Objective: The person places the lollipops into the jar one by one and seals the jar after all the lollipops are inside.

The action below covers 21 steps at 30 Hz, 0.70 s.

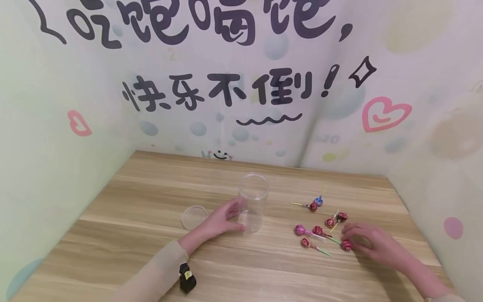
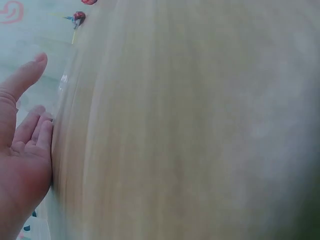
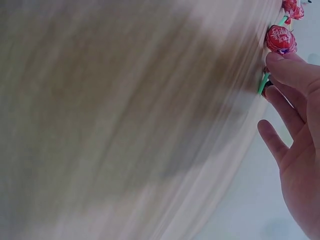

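A person works with both hands at a wood-grain bench (image 1: 264, 274), the left hand (image 1: 222, 220) on a clear jar (image 1: 253, 212) and the right hand (image 1: 371, 243) at the edge of a scatter of lollipops. The jar stands upright and open at the top, near the middle of the bench. The left fingers cup its lower side, the thumb toward the front and the others reaching behind; the left wrist view shows the thumb spread wide from the rest, which bend slightly. On the other side, the right thumb touches the wrapped head of a red lollipop (image 3: 281, 40), with the index finger curved close by and the remaining fingers fanned apart; whether thumb and finger have closed on the candy cannot be told. Seven more lollipops lie between the jar and the right hand, among them a blue one (image 1: 318, 201), a pink-purple one (image 1: 299, 229) and a dark red one (image 1: 341, 217), their sticks pointing various ways. A clear round lid (image 1: 193, 217) rests flat on the bench beside the left wrist, and a small black object (image 1: 187, 280) with a yellowish label shows against the left sleeve (image 1: 156, 272). Behind, black lettering and pink hearts decorate a pale wall (image 1: 181, 142).
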Tool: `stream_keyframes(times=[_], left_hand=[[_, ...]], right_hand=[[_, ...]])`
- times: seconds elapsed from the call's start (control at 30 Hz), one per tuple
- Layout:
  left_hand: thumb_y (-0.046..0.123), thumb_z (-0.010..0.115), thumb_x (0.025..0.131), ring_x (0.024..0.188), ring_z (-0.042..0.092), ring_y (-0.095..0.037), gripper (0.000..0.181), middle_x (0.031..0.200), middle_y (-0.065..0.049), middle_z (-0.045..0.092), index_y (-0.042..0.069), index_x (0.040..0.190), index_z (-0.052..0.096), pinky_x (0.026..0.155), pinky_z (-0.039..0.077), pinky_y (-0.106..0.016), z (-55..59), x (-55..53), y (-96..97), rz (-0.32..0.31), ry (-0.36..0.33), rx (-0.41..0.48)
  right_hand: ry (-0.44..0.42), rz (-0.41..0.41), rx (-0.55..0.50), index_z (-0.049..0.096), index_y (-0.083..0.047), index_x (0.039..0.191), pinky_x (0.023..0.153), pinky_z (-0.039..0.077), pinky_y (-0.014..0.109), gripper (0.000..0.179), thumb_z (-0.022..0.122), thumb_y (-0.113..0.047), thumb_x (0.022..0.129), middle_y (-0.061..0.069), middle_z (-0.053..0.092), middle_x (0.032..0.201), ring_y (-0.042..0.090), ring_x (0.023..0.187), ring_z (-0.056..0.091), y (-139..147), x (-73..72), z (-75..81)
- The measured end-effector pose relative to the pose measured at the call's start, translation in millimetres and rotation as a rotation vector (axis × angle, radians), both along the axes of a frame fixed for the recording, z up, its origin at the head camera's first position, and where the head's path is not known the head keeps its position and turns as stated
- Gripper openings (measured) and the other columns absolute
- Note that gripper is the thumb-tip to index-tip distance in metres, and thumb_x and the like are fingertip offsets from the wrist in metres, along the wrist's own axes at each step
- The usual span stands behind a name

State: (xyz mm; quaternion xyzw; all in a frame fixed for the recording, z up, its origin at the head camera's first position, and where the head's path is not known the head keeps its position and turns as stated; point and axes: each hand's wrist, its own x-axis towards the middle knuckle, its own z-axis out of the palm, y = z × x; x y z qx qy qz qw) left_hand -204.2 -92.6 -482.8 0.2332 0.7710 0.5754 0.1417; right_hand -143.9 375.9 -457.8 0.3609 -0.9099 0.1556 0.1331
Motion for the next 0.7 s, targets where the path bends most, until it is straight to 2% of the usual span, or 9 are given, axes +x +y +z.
stream_keyframes(times=[0.17,0.4,0.5,0.7], left_hand=[[0.009,0.08,0.081,0.141,0.043,-0.039,0.088,0.155,-0.024,0.038,-0.002,0.152,0.029,0.118,0.038,-0.045,0.3,0.1,-0.4,0.003,-0.023,0.006],[0.012,0.08,0.082,0.138,0.045,-0.043,0.089,0.153,-0.029,0.037,-0.005,0.151,0.027,0.117,0.038,-0.048,-0.2,2.0,0.1,0.024,-0.028,-0.048],[0.011,0.08,0.082,0.138,0.045,-0.042,0.086,0.152,-0.027,0.039,-0.003,0.151,0.029,0.117,0.038,-0.048,-0.3,1.5,1.0,0.021,-0.037,-0.049],[0.009,0.079,0.083,0.139,0.045,-0.04,0.08,0.152,-0.023,0.042,0.001,0.148,0.034,0.117,0.038,-0.048,-0.3,-0.1,1.6,0.003,-0.046,-0.032]], right_hand=[[-0.001,0.008,-0.017,0.072,-0.03,0.097,0.098,0.032,-0.005,0.047,0.084,0.002,0.064,-0.008,0.073,0.104,0.012,0.097,0.067,-0.6,-1.2,-0.9],[0.001,0.008,-0.027,0.07,-0.031,0.091,0.085,0.042,-0.001,0.043,0.085,-0.001,0.063,-0.016,0.068,0.095,0.001,0.088,0.064,2.6,-2.4,-3.6],[-0.01,0.003,-0.021,0.069,-0.034,0.088,0.08,0.045,0.001,0.043,0.086,-0.002,0.064,-0.02,0.065,0.092,-0.002,0.085,0.063,4.8,-1.8,-4.5],[-0.031,0.02,-0.008,0.071,-0.033,0.089,0.071,0.053,0.011,0.039,0.086,-0.005,0.066,-0.018,0.068,0.09,-0.003,0.082,0.064,8.1,-3.1,-2.6]])
